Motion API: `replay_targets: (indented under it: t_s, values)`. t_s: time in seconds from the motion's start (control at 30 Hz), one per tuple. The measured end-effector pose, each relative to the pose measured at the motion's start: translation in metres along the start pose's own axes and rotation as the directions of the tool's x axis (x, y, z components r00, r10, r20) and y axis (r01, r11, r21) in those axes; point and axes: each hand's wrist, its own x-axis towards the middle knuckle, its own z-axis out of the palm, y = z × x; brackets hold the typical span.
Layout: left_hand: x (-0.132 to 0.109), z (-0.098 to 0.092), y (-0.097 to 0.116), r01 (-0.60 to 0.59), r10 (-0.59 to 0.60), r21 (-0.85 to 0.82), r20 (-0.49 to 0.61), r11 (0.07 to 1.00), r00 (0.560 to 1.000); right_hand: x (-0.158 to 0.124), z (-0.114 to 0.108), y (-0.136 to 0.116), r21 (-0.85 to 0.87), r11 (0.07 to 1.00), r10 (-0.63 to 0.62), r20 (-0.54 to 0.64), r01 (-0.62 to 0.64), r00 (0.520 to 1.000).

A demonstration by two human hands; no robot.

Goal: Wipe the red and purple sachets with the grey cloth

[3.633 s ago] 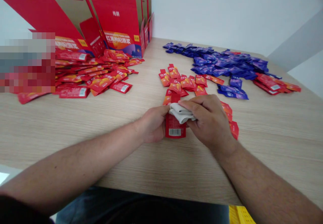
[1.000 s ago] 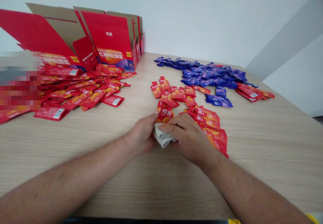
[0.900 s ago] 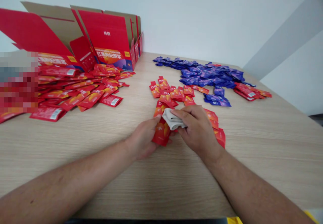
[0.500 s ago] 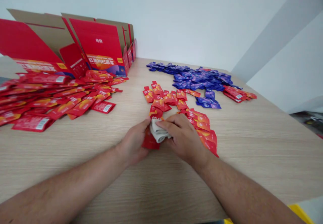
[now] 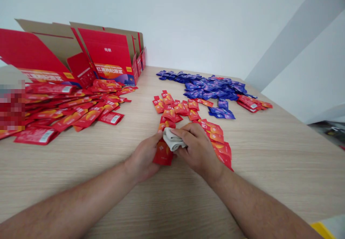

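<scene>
Low over the near middle of the table, my left hand (image 5: pixel 145 155) is closed on the left edge of a red sachet (image 5: pixel 163 155). My right hand (image 5: pixel 198 149) pinches a folded pale grey cloth (image 5: pixel 174 139), which lies against the upper part of that sachet. Part of the sachet is hidden behind the cloth and fingers. Just beyond the hands lies a loose group of red-orange sachets (image 5: pixel 181 107). Beside my right hand, more red sachets (image 5: pixel 215 134) overlap in a row.
Red cardboard boxes (image 5: pixel 105 50) with raised flaps stand at the back left. A large heap of red sachets (image 5: pixel 78 111) lies before them. Blue-purple sachets (image 5: pixel 212 86) are piled at the back right, beside a few red sachets (image 5: pixel 252 103). A white wall (image 5: pixel 194 23) rises behind the table.
The cloth in my right hand has shifted slightly up and right on the sachet, baring more of its lower part. The whole view has tilted a little, so the boxes appear lower.
</scene>
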Motion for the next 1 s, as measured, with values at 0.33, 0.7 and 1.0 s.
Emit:
replay_targets:
  t_s: [0.33,0.7,1.0]
  values:
    - [0.0,0.0,0.003,0.032,-0.032,-0.005,-0.023,0.999,0.999,-0.003,0.001,-0.008,0.046,0.997,-0.063,0.068,0.06,0.996]
    - [-0.002,-0.001,0.009,0.137,-0.138,0.012,0.051,0.99,0.989,-0.004,0.003,-0.013,0.114,0.981,-0.177,0.198,0.157,0.964]
    - [-0.004,-0.016,0.015,0.279,-0.29,0.092,0.143,0.956,0.946,0.008,-0.015,0.018,-0.002,0.994,0.106,-0.129,-0.107,0.986]
